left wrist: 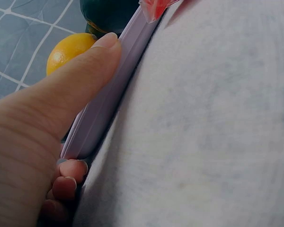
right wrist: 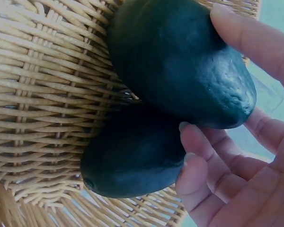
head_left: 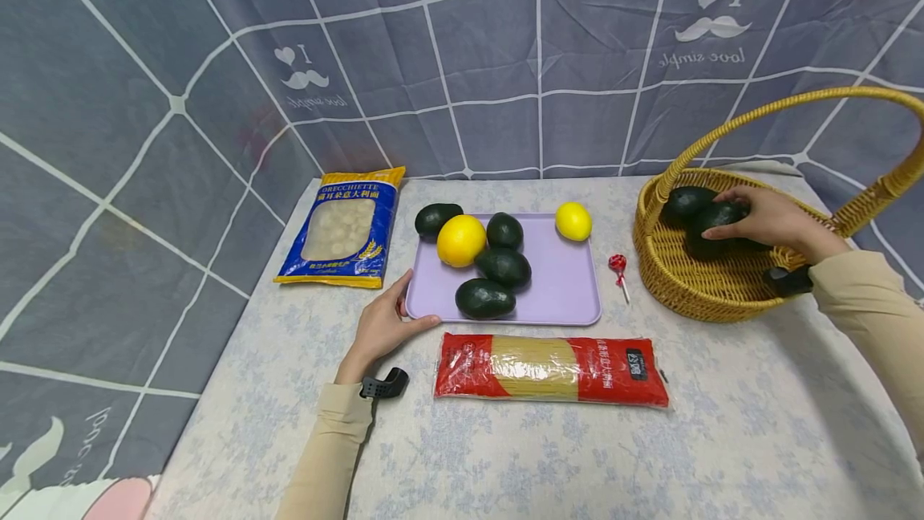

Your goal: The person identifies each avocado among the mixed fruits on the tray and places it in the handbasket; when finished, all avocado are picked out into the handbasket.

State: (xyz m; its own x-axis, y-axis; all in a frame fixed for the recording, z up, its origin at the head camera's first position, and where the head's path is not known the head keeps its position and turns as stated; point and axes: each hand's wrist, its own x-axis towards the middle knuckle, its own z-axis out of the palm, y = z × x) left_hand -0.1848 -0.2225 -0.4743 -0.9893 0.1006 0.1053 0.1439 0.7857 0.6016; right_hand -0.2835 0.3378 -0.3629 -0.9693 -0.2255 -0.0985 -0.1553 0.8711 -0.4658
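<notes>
My left hand (head_left: pixel 382 323) grips the near left corner of a lilac tray (head_left: pixel 556 295). Its thumb lies along the front rim and the other fingers curl at the left side, as the left wrist view shows. On the tray are several dark green avocados (head_left: pixel 485 298) and two yellow lemons (head_left: pixel 461 241), one (head_left: pixel 573 221) at the far right corner. Inside a wicker basket (head_left: pixel 671 283) on the right, my right hand (head_left: pixel 776 219) holds an avocado (right wrist: pixel 175 61) between thumb and fingers. Another avocado (right wrist: pixel 132 151) lies against it on the woven bottom.
A red spaghetti packet (head_left: pixel 552 369) lies in front of the tray. Between tray and basket is a red lollipop (head_left: pixel 618 265). At the back left lies a blue and yellow orecchiette bag (head_left: pixel 339 229). The basket's tall handle (head_left: pixel 787 103) arches over my right hand.
</notes>
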